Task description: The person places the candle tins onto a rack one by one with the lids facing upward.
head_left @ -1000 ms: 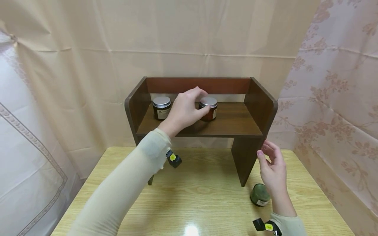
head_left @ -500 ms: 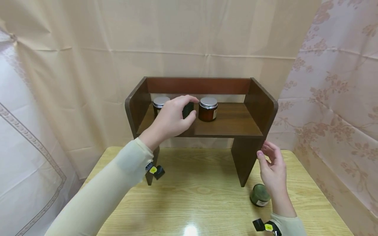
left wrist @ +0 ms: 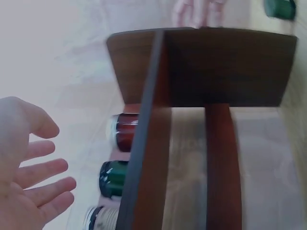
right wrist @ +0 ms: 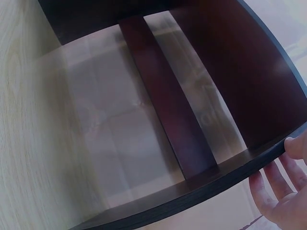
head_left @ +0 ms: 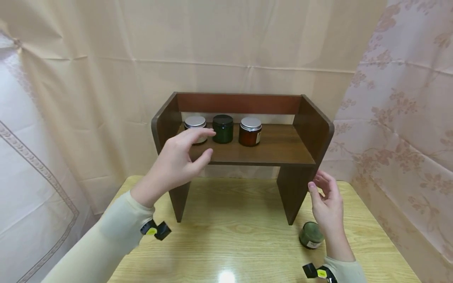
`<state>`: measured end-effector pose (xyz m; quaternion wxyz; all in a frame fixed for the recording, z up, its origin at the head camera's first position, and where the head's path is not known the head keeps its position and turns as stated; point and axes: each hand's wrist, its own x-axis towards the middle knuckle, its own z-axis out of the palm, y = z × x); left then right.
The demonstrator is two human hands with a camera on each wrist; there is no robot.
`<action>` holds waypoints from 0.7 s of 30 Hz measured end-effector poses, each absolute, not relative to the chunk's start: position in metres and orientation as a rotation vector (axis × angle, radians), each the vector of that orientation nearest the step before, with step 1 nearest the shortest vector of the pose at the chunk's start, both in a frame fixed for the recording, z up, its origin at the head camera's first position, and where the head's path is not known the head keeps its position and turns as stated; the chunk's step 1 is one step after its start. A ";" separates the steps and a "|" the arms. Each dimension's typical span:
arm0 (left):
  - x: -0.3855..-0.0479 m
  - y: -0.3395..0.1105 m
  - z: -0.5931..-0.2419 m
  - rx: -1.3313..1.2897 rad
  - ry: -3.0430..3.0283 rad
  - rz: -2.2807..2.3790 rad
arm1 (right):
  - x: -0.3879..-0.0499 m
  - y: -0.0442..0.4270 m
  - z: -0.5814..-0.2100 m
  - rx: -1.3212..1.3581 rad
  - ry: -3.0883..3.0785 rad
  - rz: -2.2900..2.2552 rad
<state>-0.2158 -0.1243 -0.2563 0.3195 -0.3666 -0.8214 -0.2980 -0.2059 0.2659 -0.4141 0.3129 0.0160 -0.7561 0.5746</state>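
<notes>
On the brown wooden shelf [head_left: 276, 153] stand three lidded jars in a row: a dark jar with a silver lid [head_left: 195, 121], a green jar with a black lid [head_left: 223, 129], and an amber jar with a silver lid [head_left: 250, 131]. My left hand [head_left: 173, 165] is in front of the leftmost jar, partly covering it. Its thumb and fingers are spread apart and hold nothing; the left wrist view shows a gap between fingertips and jars. My right hand [head_left: 327, 200] touches the right side panel [right wrist: 192, 203], thumb on its front edge and fingers against the outside.
Another green jar [head_left: 312, 235] stands on the light wooden table [head_left: 226, 220], beside my right wrist. The shelf's side panels rise above the board at both ends, with a back rail [head_left: 240, 103] between them. Beige cloth [head_left: 226, 47] hangs behind.
My left hand has let go of the green jar on the shelf and drawn back left and toward me, uncovering it. My right hand stays on the side panel.
</notes>
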 end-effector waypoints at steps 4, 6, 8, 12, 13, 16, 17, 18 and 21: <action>-0.200 -0.146 -0.265 -0.895 -2.075 -0.876 | -0.205 0.266 -0.413 0.065 -1.975 1.536; -0.194 -0.154 -0.270 -0.863 -2.001 -0.953 | -0.205 0.266 -0.412 0.057 -1.980 1.532; -0.188 -0.162 -0.277 -0.834 -1.903 -1.075 | -0.204 0.265 -0.412 0.045 -1.987 1.530; -0.178 -0.173 -0.291 -0.766 -1.685 -1.341 | -0.204 0.264 -0.411 0.025 -2.009 1.531; -0.176 -0.175 -0.295 -0.737 -1.645 -1.389 | -0.204 0.265 -0.410 0.020 -2.013 1.532; -0.178 -0.180 -0.309 -0.634 -1.557 -1.502 | -0.204 0.265 -0.410 0.000 -2.027 1.525; -0.179 -0.182 -0.313 -0.595 -1.539 -1.535 | -0.204 0.266 -0.411 -0.003 -2.026 1.527; -0.181 -0.184 -0.319 -0.553 -1.532 -1.558 | -0.204 0.266 -0.411 -0.005 -2.025 1.525; -0.187 -0.190 -0.335 -0.438 -1.555 -1.608 | -0.205 0.266 -0.412 0.006 -2.016 1.521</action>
